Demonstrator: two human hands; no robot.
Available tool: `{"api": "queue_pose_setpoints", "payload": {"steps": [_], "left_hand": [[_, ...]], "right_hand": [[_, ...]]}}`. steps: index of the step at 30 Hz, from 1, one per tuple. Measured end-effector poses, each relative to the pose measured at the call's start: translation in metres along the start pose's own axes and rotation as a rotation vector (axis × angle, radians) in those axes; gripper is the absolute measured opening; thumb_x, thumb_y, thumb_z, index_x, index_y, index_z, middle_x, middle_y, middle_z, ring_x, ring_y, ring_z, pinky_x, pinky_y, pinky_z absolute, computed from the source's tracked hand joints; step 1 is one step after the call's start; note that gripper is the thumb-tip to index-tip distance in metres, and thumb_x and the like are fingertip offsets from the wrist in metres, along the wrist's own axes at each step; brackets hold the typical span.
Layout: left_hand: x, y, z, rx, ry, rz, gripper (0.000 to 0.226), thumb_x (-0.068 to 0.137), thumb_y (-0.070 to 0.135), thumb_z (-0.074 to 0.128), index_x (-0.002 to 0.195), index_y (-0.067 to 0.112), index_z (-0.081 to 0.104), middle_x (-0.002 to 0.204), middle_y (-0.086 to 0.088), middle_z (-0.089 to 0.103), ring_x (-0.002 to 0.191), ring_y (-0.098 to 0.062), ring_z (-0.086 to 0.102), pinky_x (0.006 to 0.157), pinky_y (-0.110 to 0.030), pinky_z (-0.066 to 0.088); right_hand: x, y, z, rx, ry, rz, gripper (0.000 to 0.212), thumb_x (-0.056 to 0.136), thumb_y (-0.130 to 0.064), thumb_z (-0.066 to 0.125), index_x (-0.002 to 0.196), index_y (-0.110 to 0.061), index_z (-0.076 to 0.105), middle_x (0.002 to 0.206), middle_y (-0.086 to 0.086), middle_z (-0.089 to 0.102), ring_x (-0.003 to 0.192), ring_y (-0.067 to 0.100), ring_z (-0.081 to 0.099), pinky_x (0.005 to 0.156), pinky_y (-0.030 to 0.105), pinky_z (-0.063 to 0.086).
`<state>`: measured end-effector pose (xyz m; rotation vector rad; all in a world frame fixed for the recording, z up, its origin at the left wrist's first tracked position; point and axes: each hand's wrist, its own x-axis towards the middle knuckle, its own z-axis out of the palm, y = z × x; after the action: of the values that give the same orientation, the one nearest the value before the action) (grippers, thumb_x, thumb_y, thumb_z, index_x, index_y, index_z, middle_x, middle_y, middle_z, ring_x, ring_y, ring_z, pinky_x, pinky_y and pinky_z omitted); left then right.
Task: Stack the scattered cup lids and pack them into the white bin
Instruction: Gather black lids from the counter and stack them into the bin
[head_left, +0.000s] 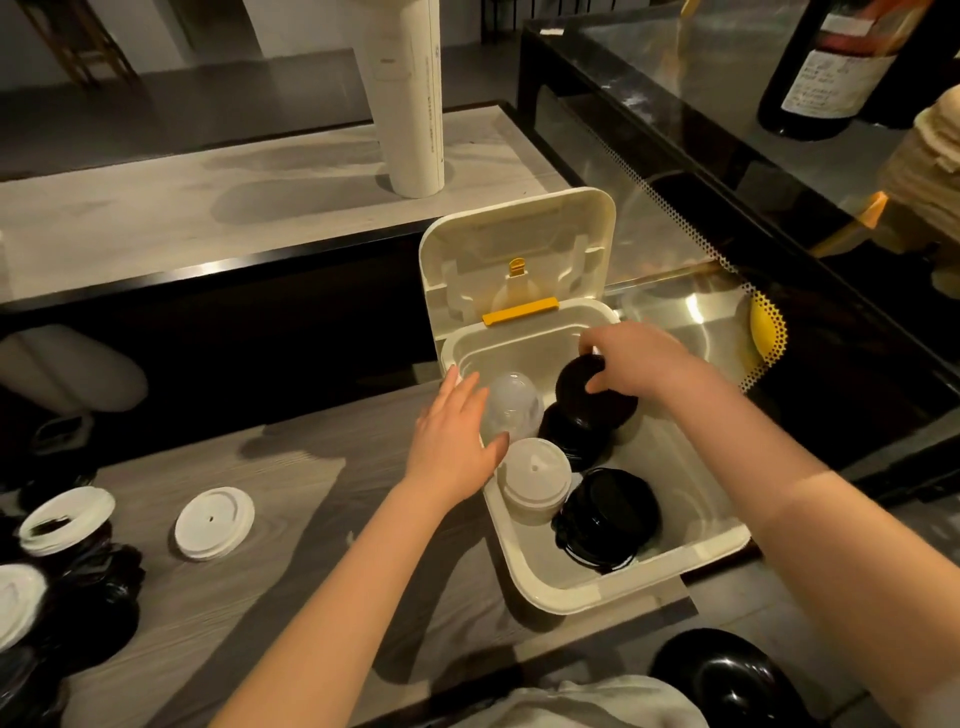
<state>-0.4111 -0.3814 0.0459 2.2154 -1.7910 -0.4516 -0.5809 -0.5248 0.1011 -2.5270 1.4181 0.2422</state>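
The white bin (613, 587) stands open on the wooden counter, its lid tipped back. Inside lie a clear dome lid stack (511, 402), a white lid stack (535, 475) and two black lid stacks: one at the back (576, 415), one at the front (608, 514). My right hand (636, 361) reaches into the bin and grips the top of the back black stack. My left hand (457, 436) lies with straight fingers against the bin's left rim, beside the clear domes. A single white lid (214, 522) lies on the counter to the left.
More white and black lids (67, 571) are piled at the counter's left edge. A black bowl-shaped lid (727, 675) sits at the bottom right. A tall white cup sleeve (410, 98) stands on the back shelf. A glass display case (727, 156) and a bottle fill the right.
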Motion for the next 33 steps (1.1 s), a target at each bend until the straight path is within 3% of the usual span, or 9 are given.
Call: {"api": "queue_pose_setpoints", "payload": {"steps": [8,10,14,16,22,26,33], "left_hand": [[-0.001,-0.001,0.004,-0.006,-0.007,-0.013,0.064,0.095,0.044,0.043,0.149,0.02,0.02,0.159,0.006,0.0,0.145,-0.011,-0.013,0.116,-0.045,0.01],[-0.001,-0.001,0.004,-0.001,-0.012,-0.018,0.064,0.095,0.044,0.043,0.149,0.02,0.02,0.159,0.006,0.0,0.145,-0.011,-0.013,0.116,-0.045,0.011],[0.0,-0.003,0.006,0.011,-0.017,-0.02,0.063,0.095,0.045,0.043,0.149,0.019,0.021,0.159,0.005,0.0,0.145,-0.012,-0.013,0.116,-0.045,0.012],[0.001,-0.003,0.006,0.014,-0.017,-0.015,0.064,0.094,0.045,0.043,0.149,0.02,0.022,0.159,0.005,0.001,0.145,-0.012,-0.012,0.116,-0.045,0.012],[-0.008,-0.014,-0.009,-0.048,0.045,-0.015,0.067,0.094,0.05,0.041,0.149,0.021,0.018,0.159,0.003,0.003,0.146,-0.013,-0.007,0.116,-0.045,0.013],[-0.025,-0.047,-0.027,0.014,0.109,-0.091,0.064,0.095,0.049,0.04,0.149,0.021,0.021,0.159,0.002,0.009,0.146,-0.015,-0.003,0.116,-0.046,0.012],[-0.074,-0.127,-0.058,0.089,0.102,-0.204,0.061,0.094,0.046,0.044,0.146,0.017,0.029,0.157,0.0,0.017,0.146,-0.017,0.002,0.115,-0.046,0.015]], "right_hand": [[0.04,-0.009,0.04,-0.18,-0.25,-0.08,0.041,0.086,-0.018,0.065,0.125,-0.016,0.055,0.122,0.009,0.057,0.109,0.028,0.056,0.082,0.031,0.047],[0.045,-0.005,0.052,-0.195,-0.209,-0.07,0.036,0.087,-0.011,0.058,0.123,-0.014,0.057,0.12,0.01,0.058,0.105,0.029,0.058,0.085,0.034,0.051],[0.042,-0.004,0.069,-0.204,-0.172,-0.1,0.028,0.087,-0.008,0.052,0.115,-0.011,0.057,0.114,0.01,0.06,0.1,0.029,0.059,0.077,0.033,0.049],[0.039,-0.003,0.073,-0.147,-0.135,-0.076,0.032,0.088,-0.009,0.052,0.12,-0.011,0.055,0.118,0.01,0.058,0.104,0.028,0.058,0.08,0.036,0.051],[0.013,-0.02,0.054,0.081,0.032,-0.033,0.045,0.092,-0.031,0.053,0.135,-0.018,0.046,0.133,0.006,0.051,0.119,0.027,0.05,0.09,0.036,0.047],[-0.009,-0.058,0.043,0.234,0.163,-0.147,0.046,0.091,-0.033,0.054,0.134,-0.02,0.047,0.131,0.001,0.05,0.123,0.025,0.046,0.097,0.039,0.043],[-0.042,-0.17,0.044,0.176,0.261,-0.357,0.047,0.094,-0.034,0.051,0.138,-0.023,0.044,0.139,-0.002,0.047,0.128,0.018,0.042,0.099,0.035,0.043]]}}
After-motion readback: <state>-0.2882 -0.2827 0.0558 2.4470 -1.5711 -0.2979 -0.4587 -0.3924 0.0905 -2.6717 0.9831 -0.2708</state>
